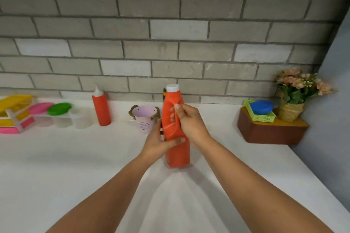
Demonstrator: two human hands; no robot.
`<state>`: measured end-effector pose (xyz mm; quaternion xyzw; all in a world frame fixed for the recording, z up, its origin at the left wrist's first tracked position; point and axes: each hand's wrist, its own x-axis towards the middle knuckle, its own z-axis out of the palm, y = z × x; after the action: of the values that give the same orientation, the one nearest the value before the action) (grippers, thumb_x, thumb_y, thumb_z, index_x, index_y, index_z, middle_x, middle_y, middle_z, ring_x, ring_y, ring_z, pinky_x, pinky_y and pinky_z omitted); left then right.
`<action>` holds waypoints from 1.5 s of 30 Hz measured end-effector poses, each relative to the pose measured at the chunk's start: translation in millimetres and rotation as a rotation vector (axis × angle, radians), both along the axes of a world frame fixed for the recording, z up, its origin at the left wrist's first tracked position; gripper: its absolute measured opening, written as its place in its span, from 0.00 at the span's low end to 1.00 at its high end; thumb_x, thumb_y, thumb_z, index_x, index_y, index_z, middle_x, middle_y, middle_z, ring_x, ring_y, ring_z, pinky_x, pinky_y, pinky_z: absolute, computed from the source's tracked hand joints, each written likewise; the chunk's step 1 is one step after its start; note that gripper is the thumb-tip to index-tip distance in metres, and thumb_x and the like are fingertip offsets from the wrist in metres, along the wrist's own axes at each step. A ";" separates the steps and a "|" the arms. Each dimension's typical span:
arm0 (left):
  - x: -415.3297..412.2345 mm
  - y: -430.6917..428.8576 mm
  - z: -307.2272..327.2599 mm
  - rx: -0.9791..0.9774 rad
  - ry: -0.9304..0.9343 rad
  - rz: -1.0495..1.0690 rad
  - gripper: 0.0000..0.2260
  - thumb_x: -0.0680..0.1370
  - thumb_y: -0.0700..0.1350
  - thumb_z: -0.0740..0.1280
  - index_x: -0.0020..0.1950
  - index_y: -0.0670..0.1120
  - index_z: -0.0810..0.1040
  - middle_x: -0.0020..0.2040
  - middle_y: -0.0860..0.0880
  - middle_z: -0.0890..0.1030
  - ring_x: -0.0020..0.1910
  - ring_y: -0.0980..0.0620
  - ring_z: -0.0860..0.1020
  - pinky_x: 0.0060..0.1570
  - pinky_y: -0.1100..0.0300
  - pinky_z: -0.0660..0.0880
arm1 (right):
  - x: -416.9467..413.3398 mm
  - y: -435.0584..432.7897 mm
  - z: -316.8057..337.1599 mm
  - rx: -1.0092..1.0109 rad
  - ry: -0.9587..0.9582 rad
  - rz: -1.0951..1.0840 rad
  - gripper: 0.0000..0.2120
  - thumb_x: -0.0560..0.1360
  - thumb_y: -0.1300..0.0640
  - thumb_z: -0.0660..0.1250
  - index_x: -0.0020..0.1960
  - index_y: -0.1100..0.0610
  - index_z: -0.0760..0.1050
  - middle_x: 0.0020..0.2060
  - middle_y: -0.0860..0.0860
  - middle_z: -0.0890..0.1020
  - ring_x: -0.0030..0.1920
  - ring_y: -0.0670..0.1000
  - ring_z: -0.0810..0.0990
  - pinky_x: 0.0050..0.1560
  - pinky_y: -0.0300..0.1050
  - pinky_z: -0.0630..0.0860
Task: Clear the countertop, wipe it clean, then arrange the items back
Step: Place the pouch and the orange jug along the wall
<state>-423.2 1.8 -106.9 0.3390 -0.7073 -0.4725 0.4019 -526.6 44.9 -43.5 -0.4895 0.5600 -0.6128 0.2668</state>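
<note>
Wall [170,24]: grey brick pattern, fills the upper half of the view. Countertop [66,166]: white, runs from the wall toward the camera; right edge meets a pale blue side wall.

Corner shelf [270,130]: brown, sits at the far right of the countertop. On it: flower pot [290,111] with pink blooms, wrapped in tan material, and just left of it a green basket [263,117] holding a blue lidded container [262,107].

Orange bottle [177,149]: tall, white cap, upright, base on the countertop near centre. Both hands on it. Right hand [191,123]: wrapped around the handle on the upper body, thumb up against the front. Left hand [161,143]: closed around the lower body from the left, thumb across the front.

Tray stack [15,113]: yellow and pink, far left by the wall. Beside it, clear tubs with a pink lid [40,108] and a green lid [59,108].

Red squeeze bottle [101,108]: white nozzle, upright, near the wall, well left of the orange bottle.

Pink bucket [144,119]: small, rope handles, printed lettering too blurred to read, just behind the left hand. Cannot tell whether it touches the hand.
</note>
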 end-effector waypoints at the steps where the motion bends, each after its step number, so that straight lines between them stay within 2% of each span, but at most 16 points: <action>1: 15.0 -6.3 -0.4 -0.004 -0.012 0.013 0.37 0.57 0.57 0.77 0.64 0.58 0.69 0.54 0.58 0.79 0.50 0.63 0.77 0.46 0.69 0.74 | 13.2 -7.7 -0.6 0.011 0.000 0.022 0.13 0.81 0.56 0.57 0.40 0.54 0.74 0.32 0.49 0.77 0.35 0.47 0.76 0.50 0.47 0.75; 6: 81.1 -42.1 -4.4 0.002 -0.075 0.076 0.40 0.53 0.61 0.75 0.64 0.56 0.70 0.55 0.55 0.80 0.52 0.58 0.77 0.52 0.60 0.76 | 71.1 -47.6 -3.6 0.072 0.002 0.084 0.13 0.81 0.56 0.57 0.39 0.52 0.74 0.33 0.49 0.77 0.37 0.46 0.76 0.50 0.43 0.74; 9: 112.3 -61.5 -7.1 -0.017 -0.088 0.091 0.41 0.53 0.60 0.75 0.65 0.56 0.69 0.55 0.57 0.79 0.52 0.61 0.76 0.51 0.63 0.75 | 96.9 -67.5 -7.9 0.102 0.058 0.095 0.13 0.81 0.55 0.57 0.44 0.58 0.77 0.36 0.48 0.79 0.39 0.46 0.77 0.48 0.40 0.73; 11: 128.2 -74.8 -9.4 -0.030 -0.091 0.103 0.42 0.54 0.59 0.76 0.66 0.56 0.68 0.56 0.57 0.78 0.52 0.62 0.76 0.48 0.65 0.74 | 110.9 -79.8 -10.1 0.132 0.119 0.111 0.14 0.81 0.56 0.57 0.50 0.62 0.78 0.41 0.49 0.79 0.43 0.47 0.77 0.48 0.37 0.72; 14: 142.2 -95.6 -14.1 -0.046 -0.100 0.144 0.40 0.58 0.55 0.77 0.68 0.53 0.68 0.58 0.54 0.76 0.52 0.59 0.76 0.47 0.64 0.74 | 122.8 -100.2 -11.8 0.119 0.236 0.060 0.13 0.80 0.54 0.59 0.53 0.60 0.80 0.51 0.50 0.72 0.53 0.47 0.72 0.54 0.32 0.67; 17: 148.5 -114.4 -19.7 -0.085 -0.103 0.227 0.38 0.59 0.58 0.76 0.67 0.51 0.70 0.58 0.52 0.74 0.51 0.55 0.77 0.48 0.64 0.73 | 127.8 -122.6 -13.7 0.185 0.317 0.026 0.12 0.79 0.51 0.59 0.57 0.54 0.77 0.57 0.49 0.65 0.60 0.47 0.66 0.62 0.36 0.61; 18: 149.9 -120.1 -22.6 -0.102 -0.107 0.261 0.37 0.60 0.58 0.76 0.67 0.50 0.70 0.57 0.51 0.73 0.51 0.53 0.77 0.48 0.65 0.72 | 130.5 -130.7 -16.3 0.196 0.289 0.058 0.11 0.79 0.51 0.59 0.57 0.51 0.76 0.58 0.49 0.67 0.62 0.49 0.68 0.63 0.38 0.62; 20: 151.7 -129.7 -29.1 -0.111 -0.113 0.331 0.33 0.67 0.53 0.76 0.69 0.47 0.70 0.58 0.48 0.73 0.51 0.50 0.76 0.50 0.64 0.71 | 138.6 -144.3 -20.5 0.225 0.200 0.090 0.08 0.77 0.47 0.60 0.56 0.45 0.72 0.59 0.55 0.73 0.60 0.54 0.74 0.65 0.51 0.70; 22: 153.8 -138.4 -34.5 -0.103 -0.119 0.398 0.29 0.73 0.48 0.71 0.72 0.45 0.67 0.59 0.45 0.73 0.53 0.49 0.76 0.53 0.63 0.70 | 144.4 -153.9 -21.8 0.257 0.114 0.089 0.14 0.77 0.46 0.60 0.62 0.44 0.65 0.60 0.54 0.74 0.60 0.55 0.76 0.63 0.58 0.72; 25: 155.6 -150.5 -37.5 -0.086 -0.140 0.442 0.25 0.77 0.46 0.67 0.72 0.44 0.65 0.58 0.42 0.74 0.54 0.46 0.77 0.53 0.65 0.68 | 146.0 -162.9 -19.9 0.286 0.059 0.075 0.25 0.80 0.49 0.57 0.74 0.52 0.55 0.64 0.51 0.72 0.65 0.54 0.72 0.67 0.55 0.69; 29: 153.8 -165.5 -39.0 -0.069 -0.129 0.435 0.24 0.77 0.45 0.66 0.72 0.44 0.65 0.57 0.42 0.74 0.54 0.47 0.76 0.51 0.67 0.66 | 147.4 -175.4 -30.3 0.347 0.060 0.102 0.21 0.80 0.45 0.53 0.72 0.49 0.63 0.63 0.46 0.73 0.66 0.52 0.72 0.68 0.53 0.67; 34: 146.3 -180.6 -41.8 -0.053 -0.118 0.443 0.24 0.78 0.46 0.65 0.73 0.47 0.66 0.56 0.42 0.74 0.51 0.50 0.74 0.52 0.67 0.66 | 143.7 -192.7 -39.8 0.381 0.042 0.084 0.20 0.80 0.43 0.51 0.67 0.48 0.69 0.64 0.51 0.75 0.65 0.52 0.73 0.68 0.54 0.67; 37: 140.9 -187.4 -40.7 -0.042 -0.108 0.448 0.24 0.78 0.45 0.65 0.73 0.47 0.64 0.57 0.42 0.73 0.52 0.50 0.74 0.52 0.67 0.65 | 143.3 -204.8 -43.1 0.393 0.080 0.079 0.25 0.77 0.36 0.49 0.64 0.47 0.71 0.64 0.54 0.75 0.64 0.56 0.73 0.66 0.58 0.69; 40: 135.8 -193.5 -40.4 -0.041 -0.107 0.453 0.24 0.78 0.44 0.64 0.73 0.46 0.64 0.57 0.42 0.73 0.51 0.51 0.73 0.52 0.67 0.65 | 141.9 -211.3 -36.7 0.442 0.137 0.062 0.28 0.76 0.34 0.46 0.67 0.49 0.69 0.65 0.55 0.73 0.65 0.57 0.73 0.66 0.59 0.69; 43: 133.1 -197.7 -39.7 -0.023 -0.098 0.452 0.24 0.78 0.43 0.65 0.73 0.46 0.64 0.58 0.42 0.72 0.54 0.48 0.74 0.54 0.66 0.65 | 140.8 -207.4 -21.9 0.470 0.146 0.050 0.27 0.80 0.40 0.45 0.69 0.53 0.67 0.66 0.55 0.73 0.66 0.57 0.72 0.67 0.53 0.67; 45: 131.5 -203.1 -38.9 -0.009 -0.099 0.457 0.24 0.78 0.44 0.65 0.73 0.47 0.65 0.58 0.42 0.73 0.55 0.46 0.75 0.58 0.63 0.67 | 134.9 -209.2 -19.8 0.476 0.133 0.040 0.26 0.81 0.42 0.44 0.70 0.54 0.66 0.67 0.54 0.73 0.66 0.56 0.71 0.64 0.47 0.67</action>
<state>-291.7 -201.3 -145.8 0.5113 -0.6332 -0.3487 0.4649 -391.7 -164.3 -63.3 -0.4631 0.6952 -0.4248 0.3490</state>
